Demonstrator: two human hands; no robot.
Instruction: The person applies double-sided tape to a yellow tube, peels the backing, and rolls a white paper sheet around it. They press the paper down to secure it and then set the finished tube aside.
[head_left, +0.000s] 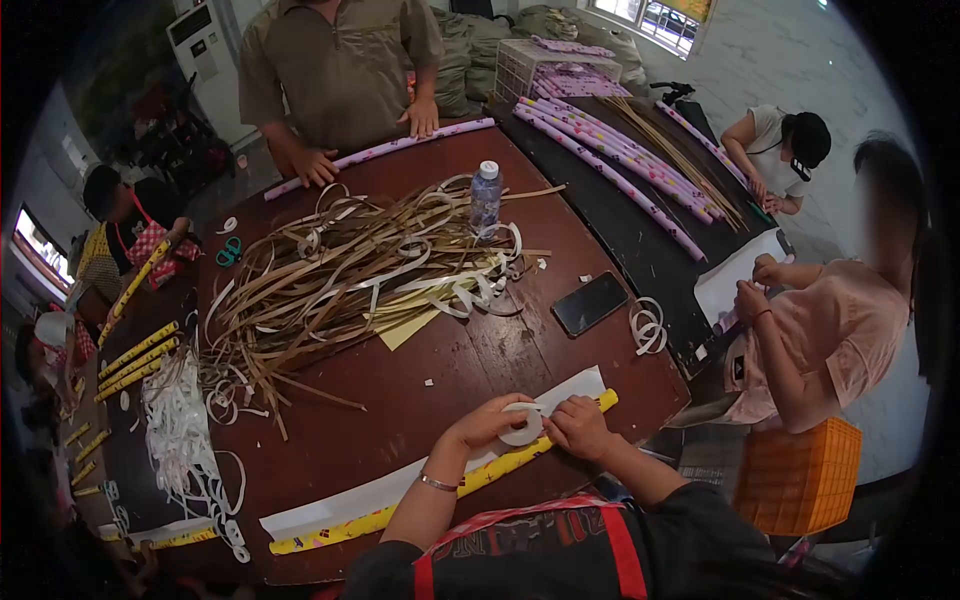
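My left hand grips a roll of white tape just above a long yellow patterned paper roll. Beside it, my right hand rests at the paper roll with its fingers curled in next to the tape; what they pinch is hidden. The paper roll lies slantwise along the near table edge, and a white sheet edge spreads out flat behind it. Its yellow end sticks out past my right hand.
Brown and white strips are heaped mid-table, with a bottle and a phone nearby. White strips lie left. A co-worker's hands hold a purple roll opposite. Another person and an orange crate are at right.
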